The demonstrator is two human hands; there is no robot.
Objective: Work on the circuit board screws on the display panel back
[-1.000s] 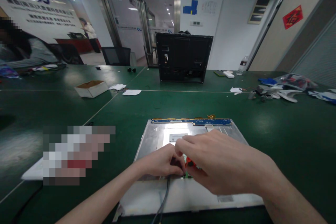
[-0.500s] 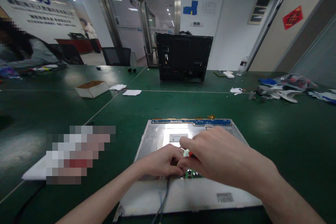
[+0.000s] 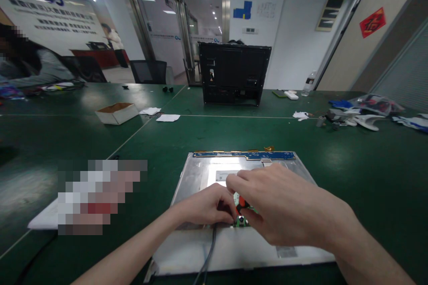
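Note:
A flat metal display panel (image 3: 197, 173) lies face down on the green table in front of me, with a blue circuit strip (image 3: 249, 155) along its far edge. My left hand (image 3: 203, 207) rests on the panel's near part, fingers pinched at a small green circuit board (image 3: 241, 220) where a dark cable (image 3: 207, 254) comes in. My right hand (image 3: 284, 207) is closed over the same spot, holding a small orange and black tool (image 3: 241, 205) against the board. Both hands touch each other and hide most of the board.
A black monitor housing (image 3: 234, 73) stands upright at the far middle. An open cardboard box (image 3: 116, 112) and paper scraps lie to the left. Loose parts, bags and a water bottle (image 3: 309, 83) sit at the far right. A seated person is at the far left.
My right hand rose a little, then came back down and slightly nearer, keeping the orange tool at the board. My left hand stayed in place.

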